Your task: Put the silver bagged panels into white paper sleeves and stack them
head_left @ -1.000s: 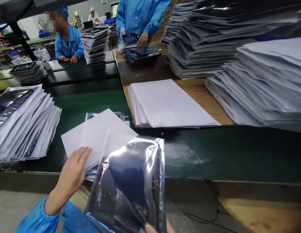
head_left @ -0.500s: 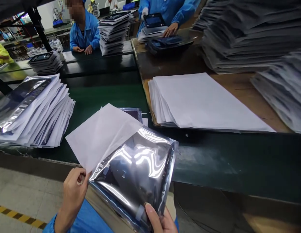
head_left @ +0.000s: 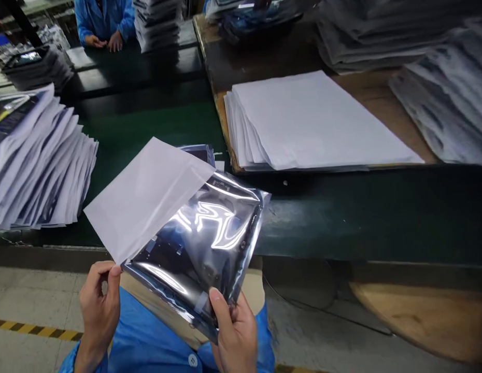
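My right hand [head_left: 235, 329] is closed on the lower right corner of a dark flat panel in a shiny clear plastic bag [head_left: 202, 243], thumb on top. A white sheet [head_left: 147, 197] lies against the panel's upper left side; whether it is a single sheet or a sleeve I cannot tell. At its lower corner, next to the bag's left corner, my left hand [head_left: 101, 300] pinches the white sheet between thumb and finger. Behind the sheet, part of another bagged panel [head_left: 200, 153] shows on the green bench.
A pile of white sheets [head_left: 322, 124] lies on the brown board to the right. Bagged panels interleaved with white sheets form a stack [head_left: 42, 171] at left. Grey stacks [head_left: 447, 93] stand at far right. Across the green bench [head_left: 342, 217], a person in blue [head_left: 104, 26] rests both hands.
The view has tilted downward, so the bench and stacks sit higher and further left. Both hands keep their holds; the panel and white sheet stay together, with little change between them.
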Motion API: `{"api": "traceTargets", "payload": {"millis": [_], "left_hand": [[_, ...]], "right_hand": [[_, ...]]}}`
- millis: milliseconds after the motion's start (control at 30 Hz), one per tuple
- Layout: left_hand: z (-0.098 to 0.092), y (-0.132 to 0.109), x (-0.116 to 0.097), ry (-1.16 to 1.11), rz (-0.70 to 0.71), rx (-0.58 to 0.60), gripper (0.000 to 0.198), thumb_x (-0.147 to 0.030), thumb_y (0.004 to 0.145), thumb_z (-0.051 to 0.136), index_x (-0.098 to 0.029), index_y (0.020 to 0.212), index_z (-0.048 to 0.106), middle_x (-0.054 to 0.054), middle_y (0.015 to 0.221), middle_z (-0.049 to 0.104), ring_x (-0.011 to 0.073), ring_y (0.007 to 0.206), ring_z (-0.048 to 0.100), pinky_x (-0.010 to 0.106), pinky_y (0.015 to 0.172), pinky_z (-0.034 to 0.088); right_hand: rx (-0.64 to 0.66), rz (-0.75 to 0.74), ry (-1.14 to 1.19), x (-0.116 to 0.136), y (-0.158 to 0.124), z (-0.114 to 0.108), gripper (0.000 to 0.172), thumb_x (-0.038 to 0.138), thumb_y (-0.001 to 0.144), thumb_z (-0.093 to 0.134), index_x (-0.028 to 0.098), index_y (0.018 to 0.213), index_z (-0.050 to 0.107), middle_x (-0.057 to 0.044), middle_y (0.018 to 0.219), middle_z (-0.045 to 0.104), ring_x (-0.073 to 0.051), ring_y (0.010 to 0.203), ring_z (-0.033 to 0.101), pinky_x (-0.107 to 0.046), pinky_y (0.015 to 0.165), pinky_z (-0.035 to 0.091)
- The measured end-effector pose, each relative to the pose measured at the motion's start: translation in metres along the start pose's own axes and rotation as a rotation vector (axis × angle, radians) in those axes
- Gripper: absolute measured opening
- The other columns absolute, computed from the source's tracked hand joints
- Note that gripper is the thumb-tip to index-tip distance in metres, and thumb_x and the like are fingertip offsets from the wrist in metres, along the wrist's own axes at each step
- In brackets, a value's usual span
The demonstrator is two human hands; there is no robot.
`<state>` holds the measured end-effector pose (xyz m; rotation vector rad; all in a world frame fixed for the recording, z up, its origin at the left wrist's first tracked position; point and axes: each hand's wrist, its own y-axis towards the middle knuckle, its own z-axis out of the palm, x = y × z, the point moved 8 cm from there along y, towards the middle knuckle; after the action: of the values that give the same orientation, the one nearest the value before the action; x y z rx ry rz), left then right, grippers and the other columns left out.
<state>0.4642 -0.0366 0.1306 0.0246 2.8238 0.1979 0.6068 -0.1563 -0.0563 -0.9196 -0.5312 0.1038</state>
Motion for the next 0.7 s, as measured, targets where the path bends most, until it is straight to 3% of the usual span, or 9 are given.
{"api": "traceTargets", "payload": {"millis": [167,267,300,367,433,533,600,700], "left_hand": [[0.015,-0.016,-0.012,0.163,0.417,0.059,0.010,-0.011,0.084,0.058,-0.021,0.085,0.060,0.002,0.076,0.065,0.0152,0.068,0.059,0.026,0.062,0.046],[0.023,-0.029,-0.014,0.026,0.481,0.118,0.011,-0.011,0.083,0.060,-0.021,0.086,0.063,0.002,0.073,0.066,0.0145,0.066,0.060,0.024,0.062,0.047],[0.024,-0.030,-0.010,-0.049,0.411,0.122,0.009,-0.013,0.083,0.060,-0.022,0.084,0.063,0.001,0.071,0.065,0.0138,0.066,0.060,0.024,0.062,0.047],[0.021,-0.026,0.006,-0.277,0.131,0.081,0.007,-0.024,0.086,0.059,-0.022,0.080,0.061,-0.001,0.069,0.062,0.0119,0.063,0.058,0.022,0.059,0.047],[0.022,-0.023,0.026,-0.591,-0.235,0.030,0.022,-0.044,0.084,0.059,-0.023,0.082,0.060,-0.001,0.072,0.062,0.0119,0.063,0.058,0.022,0.058,0.049],[0.036,-0.027,0.042,-0.924,-0.693,0.007,0.049,-0.064,0.074,0.060,-0.022,0.099,0.061,0.004,0.092,0.068,0.0187,0.083,0.065,0.028,0.069,0.055],[0.034,-0.034,0.050,-0.924,-0.897,-0.067,0.049,-0.057,0.075,0.064,-0.020,0.107,0.060,0.007,0.102,0.069,0.0225,0.095,0.065,0.031,0.079,0.055],[0.014,-0.043,0.070,-0.815,-1.011,-0.173,0.041,-0.044,0.080,0.064,-0.018,0.112,0.059,0.009,0.102,0.071,0.0235,0.099,0.066,0.033,0.086,0.054]], "right_hand": [[-0.046,0.035,-0.007,-0.006,-0.009,0.007,0.035,0.047,0.078,0.066,0.021,0.102,0.061,-0.003,0.088,0.074,-0.022,0.083,0.069,-0.033,0.073,0.056],[-0.043,0.004,-0.030,-0.006,-0.011,0.015,0.042,0.049,0.080,0.063,0.021,0.110,0.058,-0.005,0.095,0.072,-0.022,0.090,0.067,-0.035,0.080,0.055],[-0.030,-0.007,-0.030,-0.006,-0.011,0.018,0.043,0.049,0.080,0.063,0.021,0.112,0.057,-0.005,0.098,0.072,-0.022,0.092,0.067,-0.036,0.082,0.054],[0.001,-0.018,-0.028,-0.009,-0.013,0.023,0.045,0.049,0.081,0.061,0.021,0.116,0.055,-0.006,0.102,0.071,-0.022,0.096,0.066,-0.036,0.085,0.053],[0.010,-0.043,-0.044,-0.014,-0.020,0.024,0.045,0.049,0.082,0.060,0.022,0.118,0.055,-0.007,0.106,0.070,-0.022,0.098,0.065,-0.035,0.086,0.052],[0.026,-0.098,-0.124,-0.028,-0.040,0.018,0.047,0.048,0.082,0.061,0.023,0.121,0.054,-0.006,0.106,0.071,-0.021,0.097,0.066,-0.032,0.085,0.052],[0.142,-0.047,-0.216,-0.045,-0.053,0.013,0.050,0.052,0.078,0.065,0.024,0.119,0.056,-0.005,0.099,0.073,-0.023,0.094,0.067,-0.032,0.083,0.052],[0.469,0.094,-0.502,-0.070,-0.058,-0.004,0.046,0.053,0.061,0.078,0.026,0.096,0.070,-0.005,0.089,0.075,-0.028,0.084,0.068,-0.033,0.079,0.053]]}}
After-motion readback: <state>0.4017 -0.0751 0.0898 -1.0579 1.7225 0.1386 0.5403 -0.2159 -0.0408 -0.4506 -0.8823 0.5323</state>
